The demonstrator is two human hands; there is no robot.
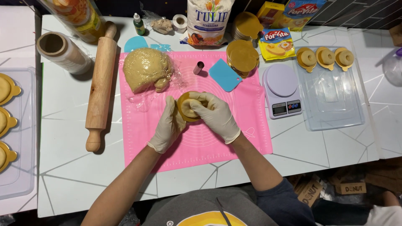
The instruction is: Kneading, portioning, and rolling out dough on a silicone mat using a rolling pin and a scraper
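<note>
A round of pale dough [189, 108] sits on a small gold disc [183, 112], held over the middle of the pink mat [251, 125]. The left hand [168, 125], in a white glove, cups the disc from its left edge, fingers curled under it. The right hand [216, 116], also gloved, lies over the dough's right side, fingers pressed down on it.

Toward the mat's far left corner lies a big lump of dough [147, 69] in clear wrap. A small metal ring cutter [198, 67] stands near the mat's far edge, with a blue scraper [224, 75] just right of it and a stack of gold discs [242, 56] beyond that. Left of the mat, well apart, a wooden rolling pin [100, 86] lies lengthwise, and a roll of clear film [63, 52] rests further left. Right of the mat stands a lilac kitchen scale [283, 90], then a clear tray [335, 100] with three dough rings on gold discs [325, 57] along its far rim. A flour bag [208, 21] stands beyond the mat's far edge.
</note>
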